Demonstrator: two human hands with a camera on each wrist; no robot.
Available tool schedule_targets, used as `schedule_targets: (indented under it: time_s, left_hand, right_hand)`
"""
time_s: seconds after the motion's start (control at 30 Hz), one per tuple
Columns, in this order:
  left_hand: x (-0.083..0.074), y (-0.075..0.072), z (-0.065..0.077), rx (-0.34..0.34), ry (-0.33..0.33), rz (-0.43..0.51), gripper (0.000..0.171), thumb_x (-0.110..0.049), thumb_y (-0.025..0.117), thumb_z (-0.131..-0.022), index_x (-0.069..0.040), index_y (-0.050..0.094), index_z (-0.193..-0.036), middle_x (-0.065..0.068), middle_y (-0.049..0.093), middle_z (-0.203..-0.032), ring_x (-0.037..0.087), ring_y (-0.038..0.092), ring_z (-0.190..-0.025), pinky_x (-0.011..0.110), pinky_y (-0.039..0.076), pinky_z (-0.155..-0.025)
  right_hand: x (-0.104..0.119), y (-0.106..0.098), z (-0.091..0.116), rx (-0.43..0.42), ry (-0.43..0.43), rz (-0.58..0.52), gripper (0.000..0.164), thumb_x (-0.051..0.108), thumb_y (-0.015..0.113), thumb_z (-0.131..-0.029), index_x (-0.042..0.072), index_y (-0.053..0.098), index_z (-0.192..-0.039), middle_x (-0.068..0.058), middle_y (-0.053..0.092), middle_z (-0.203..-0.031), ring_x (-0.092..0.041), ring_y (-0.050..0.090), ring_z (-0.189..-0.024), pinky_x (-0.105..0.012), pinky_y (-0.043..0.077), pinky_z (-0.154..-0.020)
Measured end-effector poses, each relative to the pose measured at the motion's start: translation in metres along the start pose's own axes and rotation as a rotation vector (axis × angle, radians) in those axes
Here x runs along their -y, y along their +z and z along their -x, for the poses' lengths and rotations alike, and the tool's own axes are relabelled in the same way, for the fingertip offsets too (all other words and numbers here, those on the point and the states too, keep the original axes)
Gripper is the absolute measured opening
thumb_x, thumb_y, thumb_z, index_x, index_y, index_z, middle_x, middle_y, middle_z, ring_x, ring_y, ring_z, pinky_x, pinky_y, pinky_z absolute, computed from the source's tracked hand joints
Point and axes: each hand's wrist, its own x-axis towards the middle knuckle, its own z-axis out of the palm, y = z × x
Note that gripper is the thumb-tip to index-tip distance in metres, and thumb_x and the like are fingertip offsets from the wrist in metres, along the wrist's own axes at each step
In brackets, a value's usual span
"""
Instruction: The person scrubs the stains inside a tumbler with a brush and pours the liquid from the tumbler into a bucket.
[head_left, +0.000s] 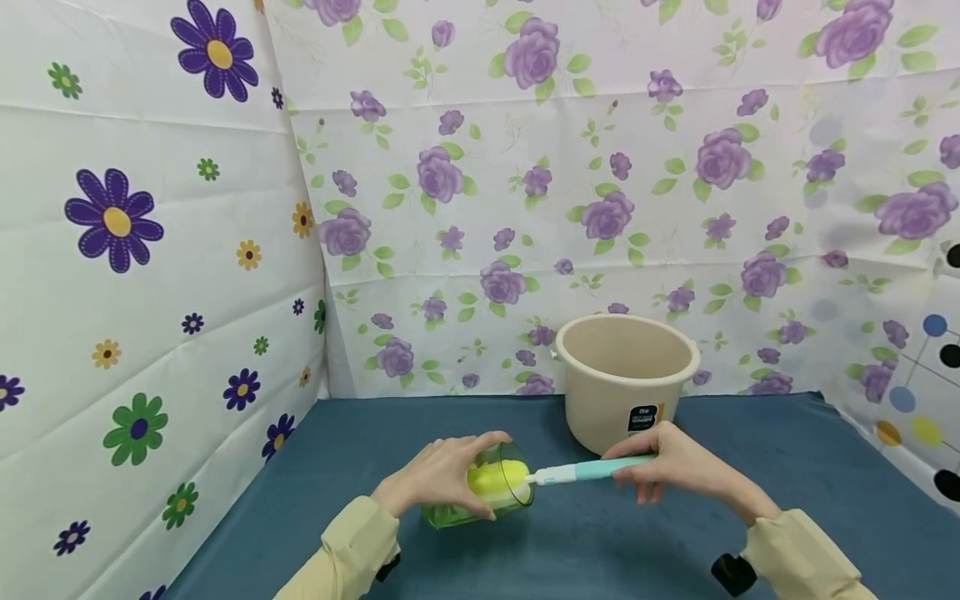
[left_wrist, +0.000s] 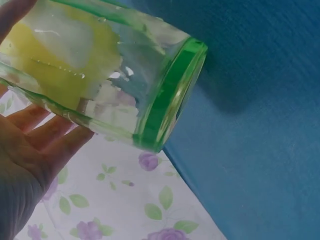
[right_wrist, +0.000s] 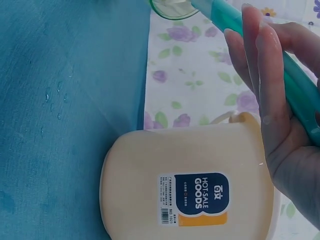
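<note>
My left hand (head_left: 444, 473) grips a clear green-tinted glass (head_left: 450, 515), tilted on its side with its mouth toward the right. In the left wrist view the thick green base of the glass (left_wrist: 170, 95) points away from the palm. Inside the glass sits the yellow and white sponge head (head_left: 498, 479) of a cup brush. The brush's white and teal handle (head_left: 596, 469) reaches out of the mouth to my right hand (head_left: 678, 467), which holds it between thumb and fingers. Wet fingers (right_wrist: 270, 75) wrap the teal handle in the right wrist view.
A beige bucket (head_left: 600, 408) with a dark label stands behind the right hand, near the back edge of the table. Blue cloth (head_left: 360, 442) covers the table, with water drops by the bucket. Flower-patterned sheets (head_left: 465, 208) hang behind and at the sides.
</note>
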Motion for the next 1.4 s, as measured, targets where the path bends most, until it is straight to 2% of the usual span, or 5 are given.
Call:
schedule_targets:
  time_s: [0.23,0.4,0.87,1.17,1.4]
  left_hand:
    - [-0.002,-0.002,0.001,0.018,-0.024,0.048,0.092,-0.051,0.079,-0.06,-0.033,0.032,-0.137,-0.005,0.055,-0.109,0.009,0.054,-0.085,0.028,0.043,-0.061]
    - [-0.003,-0.001,0.004,0.014,-0.054,0.061,0.092,-0.052,0.078,-0.061,-0.037,0.03,-0.138,-0.002,0.051,-0.119,0.015,0.053,-0.097,0.031,0.045,-0.064]
    - [-0.002,0.005,0.008,-0.034,-0.065,0.124,0.089,-0.05,0.077,-0.064,-0.04,0.03,-0.138,-0.003,0.049,-0.119,0.017,0.05,-0.099,0.04,0.044,-0.072]
    - [0.003,0.004,0.007,-0.044,-0.059,0.179,0.088,-0.05,0.077,-0.063,-0.04,0.03,-0.137,-0.009,0.051,-0.105,0.01,0.049,-0.089,0.032,0.042,-0.066]
    - [0.005,0.004,0.01,-0.062,-0.072,0.188,0.089,-0.052,0.076,-0.063,-0.04,0.029,-0.137,-0.006,0.051,-0.116,0.014,0.049,-0.099,0.037,0.043,-0.07]
  right_hand:
    - [-0.001,-0.001,-0.003,0.0,-0.007,-0.016,0.028,0.007,0.062,-0.086,-0.002,0.062,-0.112,-0.018,0.065,-0.08,-0.04,0.059,-0.055,-0.049,0.046,-0.047]
    - [-0.002,-0.002,-0.007,-0.009,-0.015,-0.003,0.03,0.007,0.063,-0.085,-0.004,0.061,-0.113,-0.014,0.066,-0.079,-0.036,0.06,-0.054,-0.047,0.046,-0.046]
    - [-0.004,-0.001,-0.01,0.013,0.006,0.036,0.028,0.012,0.064,-0.085,-0.001,0.063,-0.11,-0.014,0.065,-0.079,-0.035,0.06,-0.055,-0.047,0.047,-0.047]
    - [-0.002,-0.003,-0.008,0.026,-0.011,-0.014,0.026,0.007,0.061,-0.087,-0.001,0.062,-0.112,-0.018,0.064,-0.081,-0.037,0.06,-0.055,-0.051,0.045,-0.047]
    - [0.008,-0.002,-0.015,-0.005,0.015,0.049,0.027,0.009,0.063,-0.086,-0.001,0.063,-0.111,-0.012,0.066,-0.078,-0.039,0.059,-0.056,-0.049,0.046,-0.048]
